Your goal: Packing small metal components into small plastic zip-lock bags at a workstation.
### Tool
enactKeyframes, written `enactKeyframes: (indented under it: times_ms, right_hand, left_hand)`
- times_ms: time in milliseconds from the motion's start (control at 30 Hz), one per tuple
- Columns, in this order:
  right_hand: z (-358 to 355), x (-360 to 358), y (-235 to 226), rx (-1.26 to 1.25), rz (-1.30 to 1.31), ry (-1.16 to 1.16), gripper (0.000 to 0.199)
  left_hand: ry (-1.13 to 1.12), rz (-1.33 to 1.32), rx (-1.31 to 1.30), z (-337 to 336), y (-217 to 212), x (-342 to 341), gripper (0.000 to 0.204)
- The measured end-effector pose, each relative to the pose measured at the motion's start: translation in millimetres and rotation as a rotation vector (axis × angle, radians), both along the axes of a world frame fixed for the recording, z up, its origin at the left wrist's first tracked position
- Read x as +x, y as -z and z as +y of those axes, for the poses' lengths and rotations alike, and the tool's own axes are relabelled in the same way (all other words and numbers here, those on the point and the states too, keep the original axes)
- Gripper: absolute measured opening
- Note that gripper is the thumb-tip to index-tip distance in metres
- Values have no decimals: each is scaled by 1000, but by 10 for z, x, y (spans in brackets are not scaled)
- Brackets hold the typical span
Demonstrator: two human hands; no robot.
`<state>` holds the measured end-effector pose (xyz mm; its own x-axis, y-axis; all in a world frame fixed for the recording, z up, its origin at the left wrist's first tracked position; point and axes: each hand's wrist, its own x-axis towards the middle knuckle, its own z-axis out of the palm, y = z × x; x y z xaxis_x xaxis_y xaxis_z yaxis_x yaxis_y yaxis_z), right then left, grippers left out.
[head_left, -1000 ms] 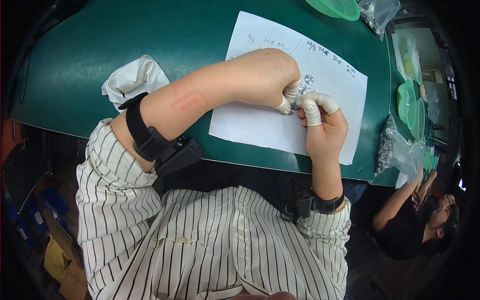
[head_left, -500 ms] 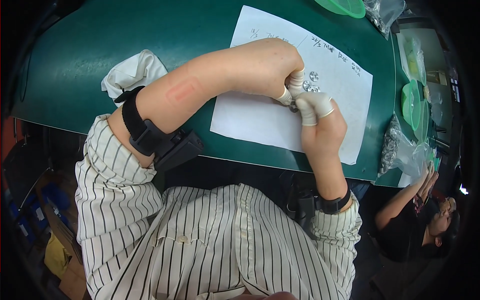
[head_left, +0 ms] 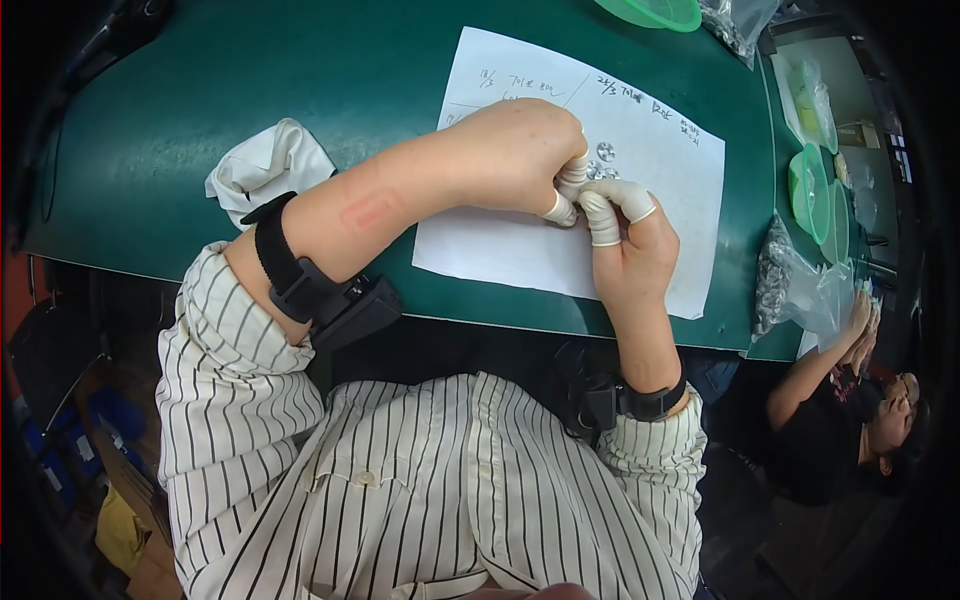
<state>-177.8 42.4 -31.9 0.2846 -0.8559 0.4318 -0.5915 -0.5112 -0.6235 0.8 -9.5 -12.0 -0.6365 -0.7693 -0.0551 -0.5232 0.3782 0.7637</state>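
My left hand (head_left: 530, 150) reaches across a white handwritten paper sheet (head_left: 480, 250), its fingers bent and pinched together. Opposite it, my right hand (head_left: 640, 245) is closed in a pinch, and the fingertips of both hands meet. White finger cots cover the thumbs and forefingers. Between the fingertips is a small round metal part, now almost wholly hidden by them. Just beyond the fingers, several small shiny round metal parts (head_left: 605, 152) lie on the sheet; some are partly covered by my hands.
A crumpled white cloth (head_left: 270, 165) lies left on the green table (head_left: 130, 180). Green bowls (head_left: 808, 195) and a clear bag of metal parts (head_left: 775, 280) are at the right. Another bag (head_left: 735, 30) lies at the far right. A co-worker (head_left: 830, 430) sits beyond the right edge.
The metal part that showed between my fingertips is now mostly covered as my right fingers close over it. The whole view has shifted slightly; the sheet and loose parts appear farther left.
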Motion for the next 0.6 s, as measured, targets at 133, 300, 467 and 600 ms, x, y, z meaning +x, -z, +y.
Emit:
enactKeyframes:
  times_ms: [133, 300, 467, 600]
  right_hand:
    - [-4, 7, -20, 15, 2, -6, 6]
    - [-17, 36, -60, 58, 33, -6, 6]
    - [-18, 22, -47, 3, 54, -29, 6]
    - [-29, 16, -16, 18, 35, -25, 6]
  left_hand:
    - [-9, 4, -18, -1, -1, 5, 25]
    - [-12, 28, -13, 0, 1, 25, 24]
    - [-16, 30, -19, 3, -24, 22, 23]
    - [-8, 27, -5, 0, -24, 20, 22]
